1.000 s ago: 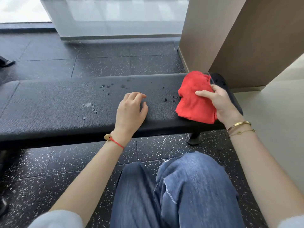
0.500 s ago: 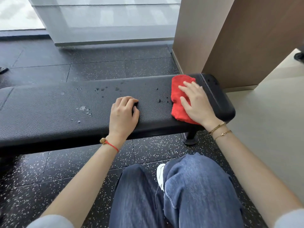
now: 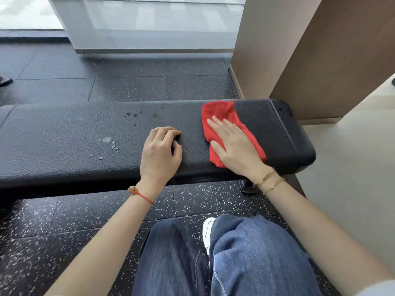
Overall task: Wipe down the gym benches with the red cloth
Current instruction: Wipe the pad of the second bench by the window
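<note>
A long black padded gym bench (image 3: 64,142) runs across the view, with water drops (image 3: 108,142) and wet spots on its middle. The red cloth (image 3: 218,114) lies flat on the bench's right part. My right hand (image 3: 233,146) presses flat on the cloth with fingers spread and pointing to the far left. My left hand (image 3: 160,152) rests on the bench just left of the cloth, fingers curled under, holding nothing.
A brown pillar (image 3: 299,50) stands just behind the bench's right end. The bench's foot (image 3: 248,188) rests on black speckled rubber floor (image 3: 64,221). My knees in blue jeans (image 3: 235,257) are below, close to the bench. Pale floor (image 3: 352,167) lies to the right.
My right hand went from gripping the bunched cloth at the bench's right end to pressing it flat, and slid it leftward along the bench. My left hand stayed put.
</note>
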A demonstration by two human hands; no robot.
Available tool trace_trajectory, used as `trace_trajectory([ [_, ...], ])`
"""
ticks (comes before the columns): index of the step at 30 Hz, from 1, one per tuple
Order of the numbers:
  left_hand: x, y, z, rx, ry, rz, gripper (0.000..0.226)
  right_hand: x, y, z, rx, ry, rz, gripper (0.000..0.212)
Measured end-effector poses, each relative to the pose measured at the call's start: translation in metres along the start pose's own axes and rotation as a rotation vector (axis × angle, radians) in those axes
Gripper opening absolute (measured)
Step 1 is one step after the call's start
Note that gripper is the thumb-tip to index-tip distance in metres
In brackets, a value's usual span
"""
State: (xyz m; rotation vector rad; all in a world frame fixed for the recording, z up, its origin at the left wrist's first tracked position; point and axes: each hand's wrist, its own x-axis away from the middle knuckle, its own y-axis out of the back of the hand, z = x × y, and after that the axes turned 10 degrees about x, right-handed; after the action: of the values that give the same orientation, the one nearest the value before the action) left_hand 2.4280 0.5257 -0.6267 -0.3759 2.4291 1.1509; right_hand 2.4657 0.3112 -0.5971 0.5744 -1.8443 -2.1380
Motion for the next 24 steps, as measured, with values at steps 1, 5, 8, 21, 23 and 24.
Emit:
trace_trajectory([
  [1,0.000,0.001,0.000,0.003,0.001,0.006,0.024,0.007,0.001,-0.006,0.002,0.026,0.001,0.057],
  [5,-0.001,0.005,-0.003,-0.017,-0.001,0.046,0.024,0.001,0.009,-0.044,0.098,-0.083,0.043,0.055],
  [8,-0.002,0.009,-0.006,-0.060,0.004,0.076,0.022,-0.027,0.007,-0.036,0.080,-0.172,0.050,0.054],
  [21,0.008,0.011,0.006,-0.155,0.039,0.031,0.029,-0.009,0.007,-0.042,0.124,-0.125,0.073,0.054],
  [23,0.008,0.010,0.007,-0.155,0.046,0.020,0.029,-0.039,0.006,-0.036,0.101,-0.214,0.097,0.053],
  [24,0.009,0.010,0.006,-0.154,0.051,0.015,0.029,-0.051,0.004,-0.027,0.083,-0.221,0.103,0.053],
])
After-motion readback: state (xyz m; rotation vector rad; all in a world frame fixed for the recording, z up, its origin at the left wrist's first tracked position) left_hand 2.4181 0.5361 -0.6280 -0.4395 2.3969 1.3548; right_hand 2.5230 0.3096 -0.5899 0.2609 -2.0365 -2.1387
